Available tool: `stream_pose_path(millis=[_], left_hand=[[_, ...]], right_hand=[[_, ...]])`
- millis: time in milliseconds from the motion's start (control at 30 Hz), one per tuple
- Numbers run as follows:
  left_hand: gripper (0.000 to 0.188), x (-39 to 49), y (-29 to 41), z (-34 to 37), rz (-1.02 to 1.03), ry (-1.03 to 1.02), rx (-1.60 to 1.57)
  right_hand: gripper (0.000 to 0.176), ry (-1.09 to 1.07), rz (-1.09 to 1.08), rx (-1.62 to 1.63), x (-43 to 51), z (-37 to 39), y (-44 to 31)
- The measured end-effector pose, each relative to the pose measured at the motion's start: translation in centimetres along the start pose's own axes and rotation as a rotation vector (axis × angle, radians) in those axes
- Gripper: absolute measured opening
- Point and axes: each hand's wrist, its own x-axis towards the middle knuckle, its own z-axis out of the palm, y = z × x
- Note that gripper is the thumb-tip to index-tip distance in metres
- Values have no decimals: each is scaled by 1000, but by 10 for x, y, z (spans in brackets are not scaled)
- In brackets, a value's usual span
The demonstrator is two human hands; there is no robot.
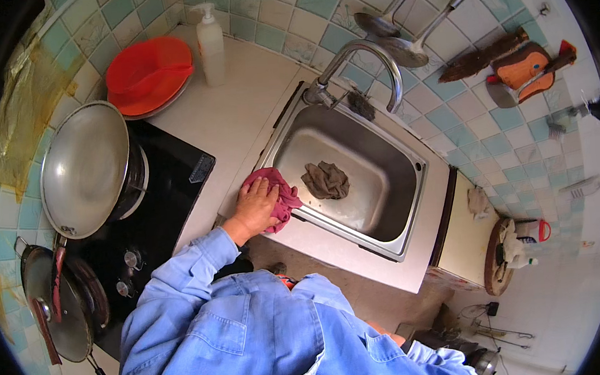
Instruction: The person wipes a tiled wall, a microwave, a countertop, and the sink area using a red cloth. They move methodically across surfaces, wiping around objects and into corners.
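Observation:
My left hand point(254, 206) lies over a crumpled dark-red cloth point(283, 190), its fingers spread on the fabric. The cloth rests on the pale countertop point(214, 186) at the left edge of a stainless steel sink point(372, 197), and one corner of it touches the rim. A wadded brown cloth point(326, 180) sits in the sink basin. Of my right hand point(387, 333), only a small part shows beside the blue denim jacket. The jacket hides the rest, so its fingers cannot be made out.
A chrome faucet point(355, 48) arches over the sink's back edge. To the left, a black cooktop point(170, 155) carries a steel wok point(87, 170) and a lidded pan point(58, 307). A pump bottle point(211, 51) and red plastic basin point(148, 75) stand behind. Ladles point(405, 49) hang on the tiled wall.

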Motion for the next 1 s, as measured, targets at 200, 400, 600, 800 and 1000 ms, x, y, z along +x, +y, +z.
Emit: stream_pose_path(millis=[200,400,600,800,1000], left_hand=[[55,11,-12,-18,13,57,-75],[66,33,-41,-45,-107,295,58],[78,51,-42,-19,-147,40,238],[45,106,-66,0,-48,153,300],[32,207,-99,-11,74,371,201]], right_hand=[[26,234,43,74,9,-71,27],[43,1340,219,-276,60,-112,104],[52,1532,362,-170,101,-90,132],[55,1546,453,-164,104,-87,122],[57,1523,480,-185,104,-88,118]])
